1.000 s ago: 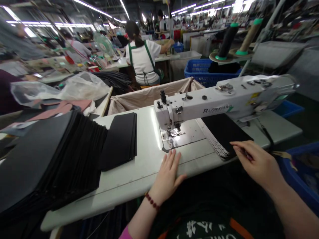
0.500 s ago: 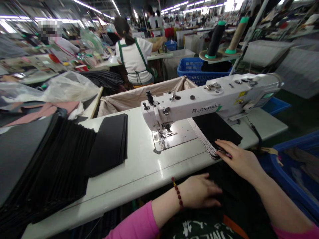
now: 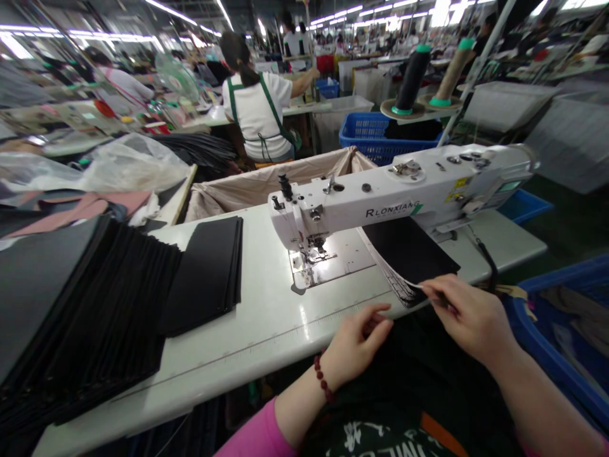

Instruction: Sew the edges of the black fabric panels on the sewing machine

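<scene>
My right hand (image 3: 469, 314) pinches the near corner of the top black panel (image 3: 404, 247) and bends it up a little from its stack. The stack's pale layered edges (image 3: 392, 282) show beneath it, under the sewing machine's arm. Something small and dark shows among my right fingers, too unclear to name. My left hand (image 3: 359, 339) hovers at the table's front edge, fingers curled, thumb apart from the index finger, with nothing visible between them. A white sewing machine (image 3: 342, 209) stands on the pale table (image 3: 266, 317), its needle area left of the stack.
On the left lie a small pile of black panels (image 3: 207, 273) and a large fanned stack (image 3: 95, 311). A cloth-lined bin (image 3: 266, 184) stands behind the table. At right is a blue basket (image 3: 528, 317). Thread cones (image 3: 412, 79) rise behind the machine. A person (image 3: 259, 108) sits ahead.
My right hand has closed on the top panel's corner and raised it slightly. My left hand has moved up and left toward the table edge, its fingers now more curled.
</scene>
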Motion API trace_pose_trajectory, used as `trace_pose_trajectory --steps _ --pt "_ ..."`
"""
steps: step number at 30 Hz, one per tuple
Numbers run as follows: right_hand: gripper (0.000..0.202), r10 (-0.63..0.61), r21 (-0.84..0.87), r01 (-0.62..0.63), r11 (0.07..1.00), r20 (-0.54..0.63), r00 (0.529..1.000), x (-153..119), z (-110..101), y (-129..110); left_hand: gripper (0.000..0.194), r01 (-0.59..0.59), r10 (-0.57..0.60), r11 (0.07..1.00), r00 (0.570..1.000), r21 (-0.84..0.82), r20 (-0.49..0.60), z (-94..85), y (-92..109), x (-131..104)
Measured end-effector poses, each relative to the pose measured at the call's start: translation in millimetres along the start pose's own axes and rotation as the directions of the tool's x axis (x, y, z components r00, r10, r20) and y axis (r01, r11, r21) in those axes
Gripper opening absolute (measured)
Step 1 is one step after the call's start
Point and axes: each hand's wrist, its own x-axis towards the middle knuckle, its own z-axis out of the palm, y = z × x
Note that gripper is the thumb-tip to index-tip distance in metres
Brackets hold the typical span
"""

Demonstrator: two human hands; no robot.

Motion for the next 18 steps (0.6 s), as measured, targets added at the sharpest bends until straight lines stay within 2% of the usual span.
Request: trace_pose_trajectory --steps 2,4,5,7,8,10,11,12,13,15,16,18 --pt "0.02 -0.157 0.157 0.13 0.979 0.175 0.972 -4.2 -9.8 -36.9 0.051 0.114 -0.134 0.924 0.991 -0.364 -0.028 -9.7 3.9 -0.6" --pt "0.015 -0.345 0.341 0.23 0.911 0.329 0.879 -7.8 -11.0 -75.5 0.057 0.181 -0.231 0.822 0.973 -0.54 -0.025 -22.4 8.6 -3.4" --pt "0.011 -0.417 0.418 0.252 0.873 0.372 0.829 -8.7 -7.9 -92.5 0.06 0.204 -0.266 0.809 0.964 -0.551 -0.034 -29.1 11.1 -6.2" --pt "0.011 -0.518 0.532 0.266 0.804 0.408 0.752 -7.6 3.9 -117.5 0.076 0.227 -0.302 0.839 0.95 -0.494 -0.076 -41.8 15.8 -16.2" --pt "0.012 -0.561 0.588 0.262 0.766 0.412 0.718 -5.3 11.7 -124.7 0.084 0.223 -0.302 0.861 0.947 -0.457 -0.108 -48.1 17.7 -23.6" --pt "0.013 -0.629 0.703 0.213 0.679 0.408 0.662 2.8 28.8 -128.3 0.087 0.186 -0.283 0.899 0.938 -0.397 -0.201 -62.1 18.7 -42.7" --pt "0.015 -0.632 0.74 0.166 0.652 0.409 0.658 8.7 37.8 -125.6 0.084 0.167 -0.273 0.918 0.925 -0.36 -0.266 -70.3 17.2 -53.9" --pt "0.017 -0.607 0.754 0.117 0.646 0.416 0.677 15.5 47.1 -120.5 0.08 0.16 -0.263 0.94 0.903 -0.303 -0.34 -79.5 14.0 -65.6" --pt "0.019 -0.543 0.734 0.067 0.676 0.434 0.719 23.0 56.7 -113.7 0.075 0.17 -0.249 0.961 0.872 -0.217 -0.421 -89.5 9.1 -77.5" --pt "0.02 -0.333 0.607 0.002 0.795 0.434 0.837 39.1 77.0 -97.4 0.06 0.263 -0.197 0.964 0.81 0.042 -0.552 -109.5 -4.3 -99.1" --pt "0.019 -0.225 0.51 -0.022 0.86 0.418 0.88 47.1 87.5 -89.3 0.053 0.318 -0.15 0.929 0.789 0.188 -0.595 -118.2 -11.8 -107.8" --pt "0.022 -0.11 0.32 -0.022 0.947 0.388 0.915 62.0 107.4 -75.9 0.048 0.395 0.003 0.798 0.752 0.455 -0.659 -129.8 -25.3 -118.8"
